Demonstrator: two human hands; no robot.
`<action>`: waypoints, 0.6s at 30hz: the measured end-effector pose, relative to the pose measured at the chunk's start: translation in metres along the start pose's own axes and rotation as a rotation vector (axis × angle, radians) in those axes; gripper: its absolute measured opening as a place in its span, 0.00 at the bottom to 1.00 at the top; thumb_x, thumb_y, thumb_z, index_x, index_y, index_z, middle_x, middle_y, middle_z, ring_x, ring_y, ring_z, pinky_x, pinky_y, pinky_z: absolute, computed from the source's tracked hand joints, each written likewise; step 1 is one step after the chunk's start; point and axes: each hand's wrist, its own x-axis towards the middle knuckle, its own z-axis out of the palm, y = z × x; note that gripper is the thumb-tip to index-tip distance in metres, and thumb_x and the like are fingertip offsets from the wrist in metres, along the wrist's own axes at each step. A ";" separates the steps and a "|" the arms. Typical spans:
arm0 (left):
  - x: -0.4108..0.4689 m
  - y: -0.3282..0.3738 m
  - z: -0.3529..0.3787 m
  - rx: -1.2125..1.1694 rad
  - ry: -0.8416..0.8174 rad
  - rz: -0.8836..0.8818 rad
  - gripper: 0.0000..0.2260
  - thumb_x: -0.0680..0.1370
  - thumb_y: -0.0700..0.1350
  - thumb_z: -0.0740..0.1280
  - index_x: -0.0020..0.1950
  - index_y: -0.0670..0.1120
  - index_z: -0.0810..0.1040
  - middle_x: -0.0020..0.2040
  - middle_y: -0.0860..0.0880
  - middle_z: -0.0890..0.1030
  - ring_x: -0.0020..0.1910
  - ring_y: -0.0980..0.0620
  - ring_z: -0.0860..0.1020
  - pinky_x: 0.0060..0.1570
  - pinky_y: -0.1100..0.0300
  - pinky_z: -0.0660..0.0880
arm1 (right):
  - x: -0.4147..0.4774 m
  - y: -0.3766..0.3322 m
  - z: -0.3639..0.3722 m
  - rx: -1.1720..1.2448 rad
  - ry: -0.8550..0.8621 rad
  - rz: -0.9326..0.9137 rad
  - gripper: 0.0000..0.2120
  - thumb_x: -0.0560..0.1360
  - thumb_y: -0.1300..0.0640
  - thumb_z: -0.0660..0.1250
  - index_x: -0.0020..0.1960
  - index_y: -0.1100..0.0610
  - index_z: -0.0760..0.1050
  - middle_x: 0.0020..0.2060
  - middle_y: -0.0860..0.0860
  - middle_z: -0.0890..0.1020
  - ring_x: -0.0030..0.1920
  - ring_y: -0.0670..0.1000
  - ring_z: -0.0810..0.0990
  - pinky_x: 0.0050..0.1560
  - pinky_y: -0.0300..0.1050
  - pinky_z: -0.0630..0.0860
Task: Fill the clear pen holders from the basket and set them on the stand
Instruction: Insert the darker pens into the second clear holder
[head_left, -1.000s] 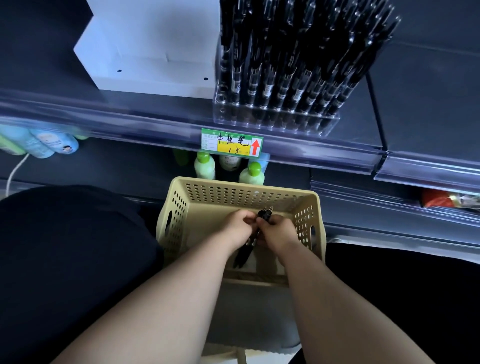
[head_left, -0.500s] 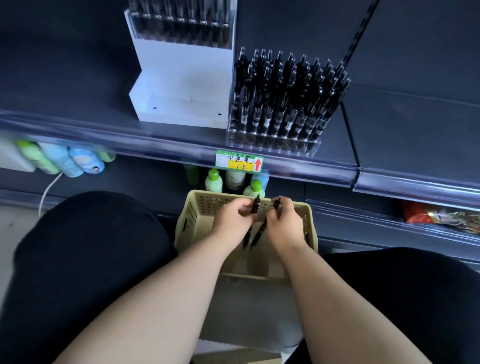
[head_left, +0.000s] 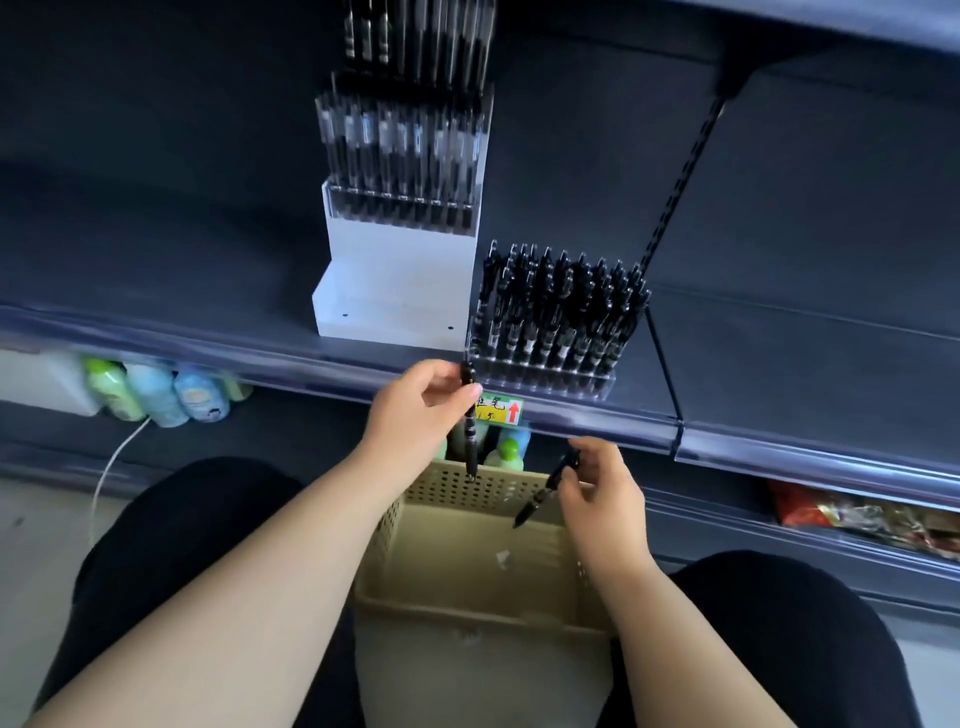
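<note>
One pen in each hand, above basket (head_left: 457, 616) and before shelf (head_left: 208, 332).
Shelf carries white stand (head_left: 395, 270) with filled upper holder (head_left: 400, 208) on its top tier. Basket sits below, between the person's legs. Filled shelf holder (head_left: 550, 376) stands on shelf just right of the stand's base. Left hand (head_left: 415, 410) pinches left pen (head_left: 470, 431) upright, top near the shelf holder, tip over basket's far rim. Right hand (head_left: 602, 499) pinches right pen (head_left: 543, 493), tilted, tip pointing down into basket.

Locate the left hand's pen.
Head view, centre: the left hand holds the pen upright over the far rim of the basket, by the clear holder's left corner.
</note>
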 end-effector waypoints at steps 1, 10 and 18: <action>0.005 0.002 -0.006 0.019 0.014 0.017 0.05 0.73 0.50 0.70 0.45 0.59 0.76 0.45 0.60 0.81 0.46 0.61 0.79 0.52 0.57 0.77 | 0.003 -0.002 -0.001 -0.010 -0.005 -0.019 0.13 0.75 0.64 0.65 0.54 0.48 0.72 0.44 0.37 0.76 0.46 0.36 0.77 0.39 0.23 0.70; 0.054 0.010 -0.034 -0.035 0.098 0.083 0.06 0.73 0.48 0.71 0.47 0.56 0.77 0.45 0.61 0.80 0.47 0.62 0.79 0.53 0.60 0.76 | 0.051 -0.097 -0.030 -0.042 0.012 -0.321 0.13 0.74 0.63 0.67 0.52 0.46 0.74 0.40 0.38 0.79 0.40 0.31 0.76 0.39 0.20 0.68; 0.088 0.013 -0.039 -0.314 0.143 0.137 0.07 0.72 0.45 0.72 0.45 0.57 0.79 0.41 0.58 0.82 0.41 0.61 0.81 0.38 0.66 0.79 | 0.109 -0.187 -0.016 -0.141 0.111 -0.467 0.08 0.72 0.60 0.66 0.49 0.51 0.76 0.37 0.38 0.76 0.39 0.38 0.76 0.44 0.28 0.72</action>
